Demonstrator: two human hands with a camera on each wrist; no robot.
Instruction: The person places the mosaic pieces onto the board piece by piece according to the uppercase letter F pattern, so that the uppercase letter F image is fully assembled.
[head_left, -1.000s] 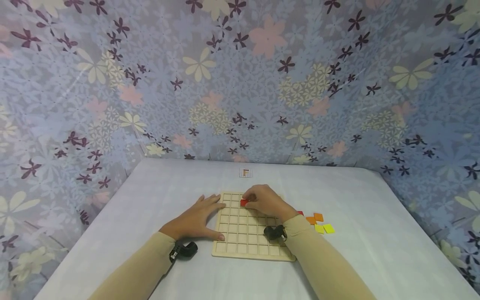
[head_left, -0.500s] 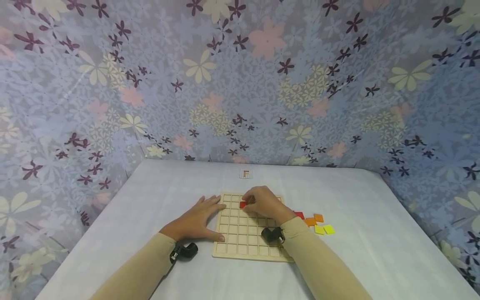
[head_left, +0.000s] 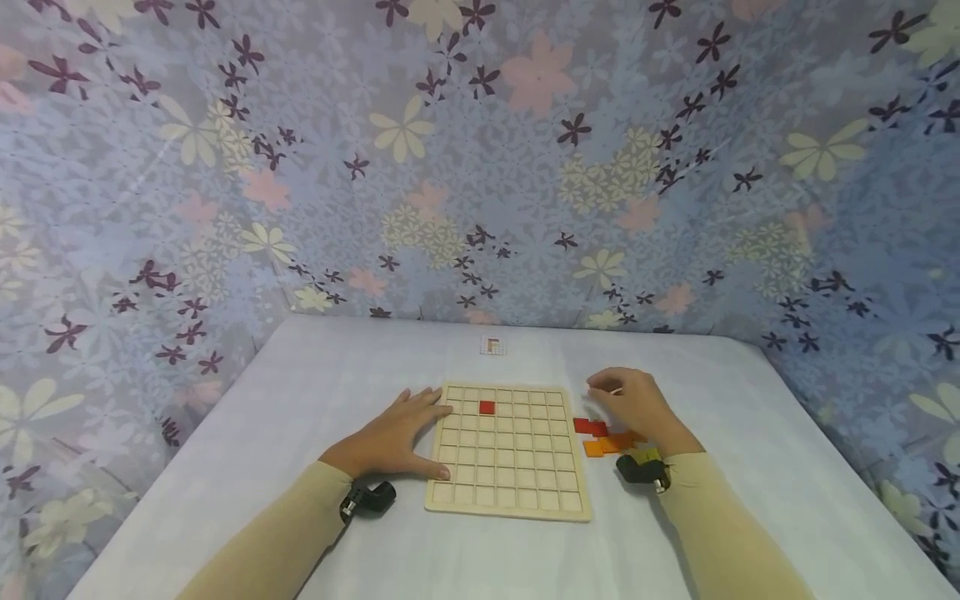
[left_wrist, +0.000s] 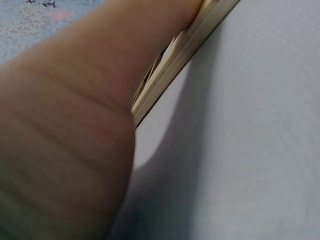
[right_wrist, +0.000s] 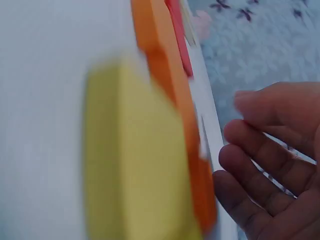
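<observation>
A wooden grid board [head_left: 506,461] lies flat on the table, with one red square tile [head_left: 487,407] in a cell of its upper left part. My left hand [head_left: 392,437] rests with spread fingers against the board's left edge; the left wrist view shows the wooden rim [left_wrist: 172,67] beside it. To the right of the board, my right hand [head_left: 636,407] is raised over loose tiles, fingers loosely bent and holding nothing. Below it lie red tiles [head_left: 589,427] and orange tiles [head_left: 595,449]. A yellow tile [right_wrist: 150,165] looms blurred in the right wrist view; the hand partly covers these tiles.
A small printed card [head_left: 492,345] with a grid pattern lies behind the board. White cloth [head_left: 337,358] covers the table, and a flowered curtain [head_left: 480,167] stands along its back and sides. Each wrist carries a black camera [head_left: 369,500].
My right hand has let go of the red tile, which now lies in a cell, and moved right to above the loose tiles. The left hand stays in place.
</observation>
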